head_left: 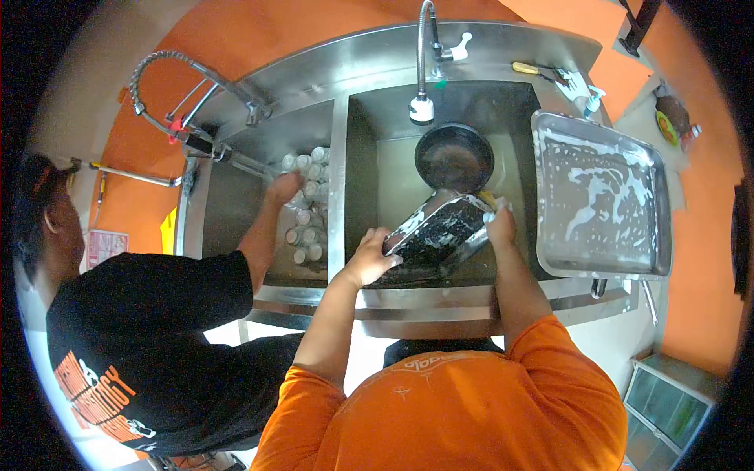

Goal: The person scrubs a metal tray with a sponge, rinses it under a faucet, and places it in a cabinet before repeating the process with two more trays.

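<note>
In the head view, a person in an orange shirt stands over the right basin (514, 110) of a steel sink. The left hand (371, 257) grips the near left corner of a dark tray (448, 231), thumb over its edge. The tray is tilted within the basin, its surface streaked with foam. The right hand (501, 222) is closed around a yellow sponge (490, 198) at the tray's far right edge; whether its fingers also clasp the tray cannot be told.

Just beyond the tray sits a round black pan (454, 153), below a white spray head (422, 111). On the right, a foamy metal tray (660, 212) stands near a pump bottle (594, 103) on the worktop (556, 100). In the left basin (228, 212), a co-worker's hand (284, 188) reaches among clustered cups (312, 235).
</note>
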Motion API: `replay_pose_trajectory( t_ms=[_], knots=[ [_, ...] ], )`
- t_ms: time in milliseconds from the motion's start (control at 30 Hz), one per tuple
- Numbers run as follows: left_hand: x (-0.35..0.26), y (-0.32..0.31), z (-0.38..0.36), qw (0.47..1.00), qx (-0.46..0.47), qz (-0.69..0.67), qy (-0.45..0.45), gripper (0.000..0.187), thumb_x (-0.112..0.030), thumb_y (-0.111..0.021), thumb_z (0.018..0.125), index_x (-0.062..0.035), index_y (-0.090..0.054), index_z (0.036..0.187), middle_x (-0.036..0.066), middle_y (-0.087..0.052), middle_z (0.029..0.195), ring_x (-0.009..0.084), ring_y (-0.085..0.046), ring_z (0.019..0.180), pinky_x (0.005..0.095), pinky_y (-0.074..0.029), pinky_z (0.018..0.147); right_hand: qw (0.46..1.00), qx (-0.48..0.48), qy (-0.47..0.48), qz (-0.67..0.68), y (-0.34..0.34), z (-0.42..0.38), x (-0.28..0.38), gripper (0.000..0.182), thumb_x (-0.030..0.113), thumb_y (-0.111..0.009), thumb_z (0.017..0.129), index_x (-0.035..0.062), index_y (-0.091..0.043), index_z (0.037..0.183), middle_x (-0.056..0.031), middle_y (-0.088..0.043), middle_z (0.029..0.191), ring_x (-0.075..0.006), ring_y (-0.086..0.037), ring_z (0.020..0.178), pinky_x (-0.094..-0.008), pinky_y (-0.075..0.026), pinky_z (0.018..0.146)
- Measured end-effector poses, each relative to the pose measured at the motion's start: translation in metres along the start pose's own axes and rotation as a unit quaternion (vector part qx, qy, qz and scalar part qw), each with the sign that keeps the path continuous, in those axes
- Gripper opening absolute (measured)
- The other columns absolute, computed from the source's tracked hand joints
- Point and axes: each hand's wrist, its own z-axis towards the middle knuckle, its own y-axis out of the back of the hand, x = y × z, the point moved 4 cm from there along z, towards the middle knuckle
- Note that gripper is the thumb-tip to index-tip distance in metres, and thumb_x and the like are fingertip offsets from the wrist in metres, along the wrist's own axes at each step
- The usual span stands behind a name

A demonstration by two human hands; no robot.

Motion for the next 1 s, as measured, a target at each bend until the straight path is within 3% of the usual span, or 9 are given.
replay_pose_trajectory(
  t_ms=[167, 333, 433, 533, 700, 733, 833, 900, 1000],
  knots=[
    [-0.009, 0.004, -0.004, 0.998, -0.047, 0.028, 0.008, 0.046, -0.017, -0.065, 0.066, -0.0044, -0.047, 0.106, 0.017, -0.045, 0.099, 0.0361, -0.044, 0.098, 0.0381, -0.037, 0.086, 1.000, -0.011, 0.007, -0.005, -0.008, 0.003, -0.008, 0.045, 0.007, -0.062, 0.064, 0.0045, -0.045, 0.105, -0.0235, -0.054, 0.095, -0.0413, -0.053, 0.086, -0.0449, -0.043, 0.077],
    [0.005, 0.007, -0.003, 0.998, -0.007, -0.010, 0.065, 0.049, -0.006, -0.053, 0.069, -0.0055, -0.043, 0.116, 0.022, -0.052, 0.105, 0.0359, -0.049, 0.101, 0.0366, -0.038, 0.087, 0.997, 0.052, -0.045, 0.039, 0.000, -0.008, 0.009, 0.056, 0.003, -0.061, 0.064, 0.0026, -0.038, 0.115, -0.0233, -0.053, 0.098, -0.0411, -0.052, 0.090, -0.0439, -0.042, 0.079],
    [0.004, 0.016, -0.012, 0.997, -0.041, -0.050, 0.050, 0.050, 0.001, -0.048, 0.069, -0.0057, -0.040, 0.118, 0.022, -0.053, 0.105, 0.0362, -0.050, 0.101, 0.0366, -0.038, 0.087, 0.994, -0.032, 0.048, 0.091, -0.016, -0.002, 0.005, 0.057, 0.002, -0.059, 0.065, 0.0026, -0.036, 0.117, -0.0235, -0.051, 0.101, -0.0391, -0.049, 0.096, -0.0426, -0.041, 0.082],
    [0.005, 0.016, -0.015, 0.994, -0.105, -0.026, 0.006, 0.053, 0.004, -0.045, 0.070, -0.0094, -0.038, 0.120, 0.021, -0.054, 0.102, 0.0358, -0.051, 0.098, 0.0356, -0.040, 0.084, 0.982, -0.133, 0.015, 0.135, -0.031, -0.006, 0.004, 0.050, 0.006, -0.057, 0.068, 0.0031, -0.039, 0.114, -0.0232, -0.049, 0.100, -0.0393, -0.047, 0.097, -0.0412, -0.040, 0.082],
    [0.019, 0.014, -0.006, 0.989, -0.128, -0.006, 0.072, 0.053, 0.005, -0.043, 0.070, -0.0084, -0.038, 0.120, 0.022, -0.054, 0.102, 0.0358, -0.052, 0.096, 0.0368, -0.041, 0.082, 0.981, 0.011, -0.003, 0.191, -0.046, -0.005, 0.002, 0.039, 0.011, -0.056, 0.071, 0.0021, -0.043, 0.106, -0.0233, -0.050, 0.098, -0.0397, -0.048, 0.093, -0.0414, -0.040, 0.080],
    [0.023, 0.016, -0.006, 0.988, -0.134, 0.008, 0.074, 0.052, 0.006, -0.043, 0.069, -0.0070, -0.039, 0.120, 0.022, -0.053, 0.104, 0.0362, -0.050, 0.098, 0.0377, -0.040, 0.083, 0.989, 0.013, 0.073, 0.130, -0.044, -0.010, 0.011, 0.036, 0.011, -0.057, 0.070, 0.0017, -0.042, 0.102, -0.0218, -0.051, 0.093, -0.0391, -0.051, 0.087, -0.0421, -0.041, 0.077],
    [0.010, 0.025, -0.011, 0.986, -0.133, 0.062, 0.081, 0.050, 0.005, -0.044, 0.069, -0.0037, -0.040, 0.118, 0.021, -0.052, 0.104, 0.0367, -0.051, 0.094, 0.0410, -0.040, 0.081, 0.987, -0.024, 0.077, 0.137, -0.044, -0.018, 0.023, 0.037, 0.012, -0.059, 0.070, 0.0011, -0.043, 0.102, -0.0217, -0.051, 0.090, -0.0374, -0.049, 0.088, -0.0400, -0.039, 0.079],
    [0.007, 0.028, -0.013, 0.978, -0.169, 0.117, 0.039, 0.049, 0.003, -0.045, 0.070, -0.0025, -0.040, 0.118, 0.020, -0.053, 0.102, 0.0359, -0.052, 0.091, 0.0421, -0.041, 0.080, 0.968, 0.003, 0.004, 0.249, -0.051, -0.014, 0.029, 0.030, 0.010, -0.057, 0.071, 0.0014, -0.044, 0.097, -0.0166, -0.052, 0.088, -0.0301, -0.052, 0.083, -0.0372, -0.042, 0.074],
    [-0.006, 0.039, -0.021, 0.965, -0.201, 0.165, 0.023, 0.049, 0.003, -0.046, 0.070, -0.0011, -0.039, 0.118, 0.018, -0.053, 0.099, 0.0352, -0.053, 0.088, 0.0427, -0.042, 0.077, 0.882, 0.016, -0.149, 0.446, -0.080, -0.009, 0.029, 0.021, 0.008, -0.057, 0.071, -0.0006, -0.050, 0.089, -0.0105, -0.055, 0.082, -0.0195, -0.055, 0.077, -0.0332, -0.043, 0.065]
  ],
)
